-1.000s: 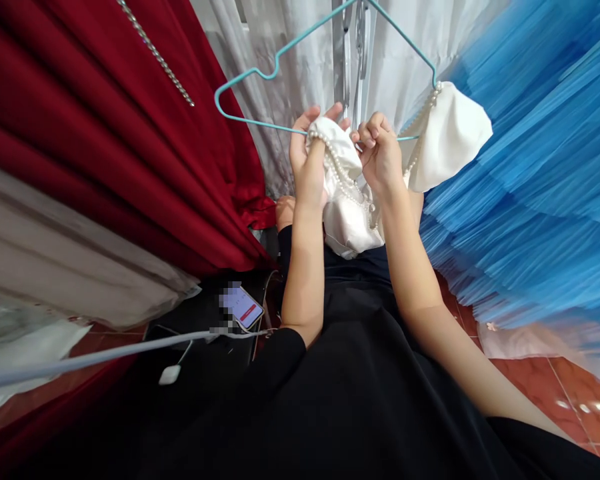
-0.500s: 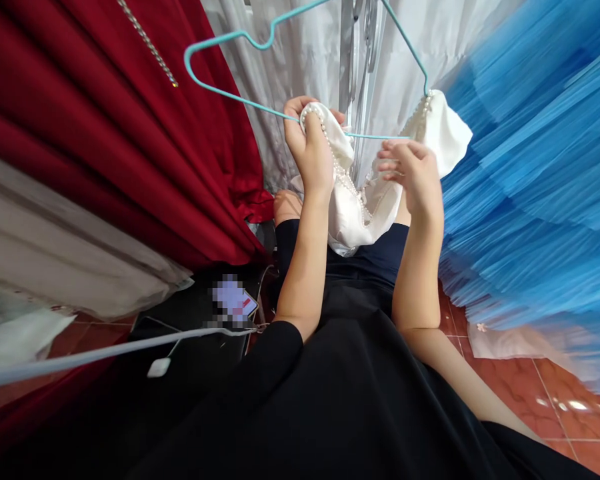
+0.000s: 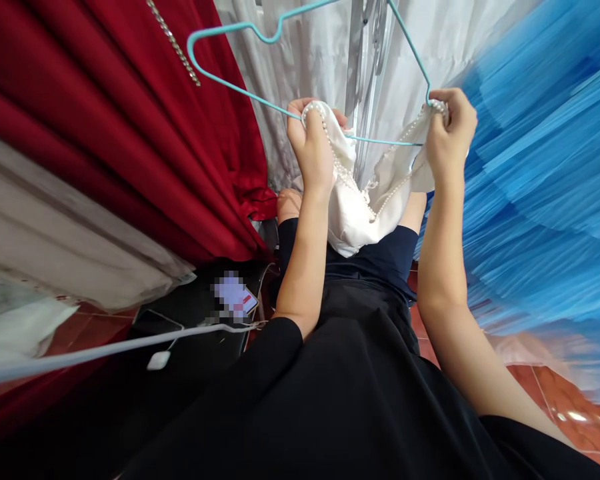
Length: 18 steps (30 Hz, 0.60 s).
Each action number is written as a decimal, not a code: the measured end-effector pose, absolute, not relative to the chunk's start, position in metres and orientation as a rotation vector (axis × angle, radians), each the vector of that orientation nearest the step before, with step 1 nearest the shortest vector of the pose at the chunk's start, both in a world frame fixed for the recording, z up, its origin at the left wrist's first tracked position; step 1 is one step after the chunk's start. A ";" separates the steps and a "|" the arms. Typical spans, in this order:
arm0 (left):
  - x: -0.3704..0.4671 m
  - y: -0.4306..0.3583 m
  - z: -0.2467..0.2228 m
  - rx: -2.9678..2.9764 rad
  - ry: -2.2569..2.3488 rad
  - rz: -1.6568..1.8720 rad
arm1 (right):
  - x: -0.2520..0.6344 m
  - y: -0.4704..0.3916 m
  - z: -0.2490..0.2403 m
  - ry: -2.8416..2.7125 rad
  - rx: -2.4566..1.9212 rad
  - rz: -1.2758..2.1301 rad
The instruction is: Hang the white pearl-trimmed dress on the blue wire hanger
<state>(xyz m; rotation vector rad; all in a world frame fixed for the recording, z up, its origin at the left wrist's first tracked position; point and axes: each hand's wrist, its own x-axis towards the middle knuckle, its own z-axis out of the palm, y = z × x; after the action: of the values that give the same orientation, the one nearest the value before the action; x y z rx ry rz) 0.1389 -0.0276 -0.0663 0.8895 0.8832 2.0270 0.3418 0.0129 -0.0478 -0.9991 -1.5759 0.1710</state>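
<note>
Our white garment (image 3: pixel 350 230), sheeny, crumpled and edged with round pearly beads (image 3: pixel 347 179), sags from the slim turquoise hanger (image 3: pixel 250 94). Our left hand (image 3: pixel 317 157) pinches it at the hanger's lower bar (image 3: pixel 386 141), our right hand (image 3: pixel 450 133) at the hanger's right corner.

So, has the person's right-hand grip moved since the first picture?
Yes: judged against the metal poles behind, the right-hand grip has moved right, away from the left-hand grip, to the right corner of the hanger.

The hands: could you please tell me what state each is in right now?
Left hand: closed, holding the garment.
Right hand: closed, holding it at the hanger's corner.
</note>
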 end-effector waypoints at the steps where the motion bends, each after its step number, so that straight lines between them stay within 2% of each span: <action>1: 0.135 -0.024 -0.069 0.925 0.893 2.018 | 0.347 0.017 -0.045 -1.536 -0.975 0.092; 6: 0.123 -0.013 -0.076 1.037 0.921 2.006 | 0.388 0.034 -0.035 -1.097 -1.017 -0.058; 11: 0.128 -0.017 -0.074 0.983 0.880 2.053 | 0.405 0.012 -0.079 -0.890 -1.006 -0.068; 15: 0.133 -0.018 -0.074 0.967 0.798 2.050 | 0.366 -0.036 -0.112 -0.977 -0.858 -0.074; 18: 0.139 -0.020 -0.072 0.980 0.788 2.023 | 0.325 -0.057 -0.102 -1.347 -0.872 0.133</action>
<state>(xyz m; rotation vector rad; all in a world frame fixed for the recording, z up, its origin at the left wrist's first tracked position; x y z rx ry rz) 0.1388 -0.0202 -0.0724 0.9802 0.7878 2.0228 0.3250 -0.0566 -0.1018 -0.8719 -1.3472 0.1332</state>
